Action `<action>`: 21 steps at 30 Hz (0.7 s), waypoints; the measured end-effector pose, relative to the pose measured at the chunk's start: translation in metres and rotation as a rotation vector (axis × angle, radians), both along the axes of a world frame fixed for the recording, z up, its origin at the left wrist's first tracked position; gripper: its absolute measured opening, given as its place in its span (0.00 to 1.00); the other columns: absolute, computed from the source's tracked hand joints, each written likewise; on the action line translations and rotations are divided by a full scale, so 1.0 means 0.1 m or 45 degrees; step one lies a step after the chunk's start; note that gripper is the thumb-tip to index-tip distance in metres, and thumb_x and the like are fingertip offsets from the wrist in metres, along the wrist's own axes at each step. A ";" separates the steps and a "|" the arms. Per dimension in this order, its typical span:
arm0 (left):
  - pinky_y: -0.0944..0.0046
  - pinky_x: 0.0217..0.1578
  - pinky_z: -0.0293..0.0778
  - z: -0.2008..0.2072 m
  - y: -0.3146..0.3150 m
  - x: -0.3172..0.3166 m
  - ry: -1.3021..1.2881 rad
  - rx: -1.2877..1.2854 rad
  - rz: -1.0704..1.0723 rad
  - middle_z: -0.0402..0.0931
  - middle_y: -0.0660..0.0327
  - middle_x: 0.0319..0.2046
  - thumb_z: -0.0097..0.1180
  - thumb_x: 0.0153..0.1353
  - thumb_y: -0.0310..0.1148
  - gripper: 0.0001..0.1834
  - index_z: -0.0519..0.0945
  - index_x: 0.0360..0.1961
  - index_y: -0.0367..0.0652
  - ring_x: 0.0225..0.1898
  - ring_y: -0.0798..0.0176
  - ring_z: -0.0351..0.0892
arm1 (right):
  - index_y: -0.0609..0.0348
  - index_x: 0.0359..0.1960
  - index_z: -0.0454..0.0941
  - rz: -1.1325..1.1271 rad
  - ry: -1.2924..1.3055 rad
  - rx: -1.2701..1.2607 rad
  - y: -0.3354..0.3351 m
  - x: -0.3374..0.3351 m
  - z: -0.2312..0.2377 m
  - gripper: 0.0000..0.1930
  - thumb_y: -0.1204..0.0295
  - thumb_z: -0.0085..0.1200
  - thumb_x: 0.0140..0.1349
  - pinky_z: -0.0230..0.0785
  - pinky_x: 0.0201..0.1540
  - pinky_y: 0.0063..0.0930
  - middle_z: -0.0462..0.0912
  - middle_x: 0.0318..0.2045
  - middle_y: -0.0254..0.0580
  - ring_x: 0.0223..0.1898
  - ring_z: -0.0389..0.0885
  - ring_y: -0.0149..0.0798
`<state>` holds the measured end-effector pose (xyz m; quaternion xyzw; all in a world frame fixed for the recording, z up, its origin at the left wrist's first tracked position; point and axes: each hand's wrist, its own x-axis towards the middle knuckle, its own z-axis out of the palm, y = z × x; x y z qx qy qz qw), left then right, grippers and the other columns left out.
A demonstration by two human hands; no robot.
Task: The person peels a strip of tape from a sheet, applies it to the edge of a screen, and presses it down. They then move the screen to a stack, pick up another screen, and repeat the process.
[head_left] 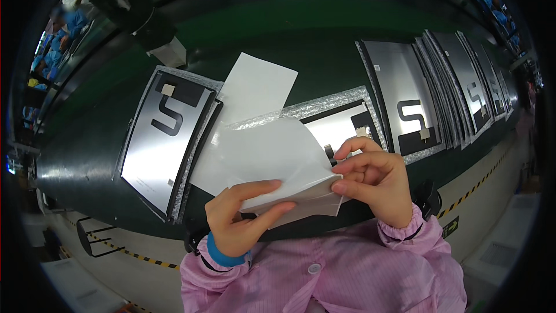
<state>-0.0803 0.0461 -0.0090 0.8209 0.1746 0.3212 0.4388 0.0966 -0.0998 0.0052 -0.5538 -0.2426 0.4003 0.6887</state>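
A thin white sheet curves up in front of me, its near edge folded over. My left hand is closed on that edge at the left, thumb below and fingers above. At its right corner my right hand pinches the sheet between thumb and fingers. Behind it, a flat silver panel with black markings lies on bubble wrap, partly hidden by the sheet and my right hand. Another white sheet rests flat on the bench, its lower part covered.
A stack of silver panels with bubble wrap stands at the left. More panels lean in an overlapping row at the right. The dark green bench runs across. A small white box sits far left; people in blue are beyond.
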 end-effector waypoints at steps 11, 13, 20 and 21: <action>0.69 0.37 0.78 0.10 -0.05 0.02 0.029 -0.134 -0.009 0.83 0.55 0.35 0.74 0.44 0.25 0.22 0.80 0.42 0.35 0.37 0.63 0.84 | 0.68 0.34 0.83 -0.140 -0.437 0.028 -0.01 -0.08 0.00 0.09 0.89 0.62 0.51 0.79 0.45 0.22 0.75 0.43 0.43 0.41 0.81 0.32; 0.69 0.37 0.79 0.11 -0.05 0.02 0.007 -0.152 -0.023 0.83 0.54 0.36 0.72 0.47 0.23 0.20 0.81 0.42 0.34 0.37 0.62 0.85 | 0.66 0.32 0.83 -0.135 -0.281 -0.047 -0.01 -0.07 0.01 0.07 0.87 0.63 0.51 0.75 0.47 0.24 0.75 0.43 0.41 0.44 0.80 0.33; 0.68 0.37 0.79 0.17 -0.12 0.05 0.049 -0.170 0.052 0.83 0.54 0.35 0.70 0.49 0.23 0.19 0.80 0.44 0.37 0.37 0.61 0.85 | 0.59 0.30 0.84 -0.212 -0.966 -0.205 -0.03 -0.09 0.03 0.08 0.78 0.67 0.47 0.62 0.47 0.26 0.74 0.40 0.35 0.44 0.70 0.35; 0.67 0.37 0.79 0.18 -0.14 0.05 0.059 -0.146 0.072 0.83 0.54 0.35 0.69 0.49 0.23 0.19 0.80 0.44 0.38 0.37 0.61 0.86 | 0.58 0.30 0.84 -0.209 -0.991 -0.229 -0.03 -0.09 0.04 0.08 0.78 0.67 0.47 0.62 0.46 0.26 0.74 0.40 0.35 0.44 0.68 0.35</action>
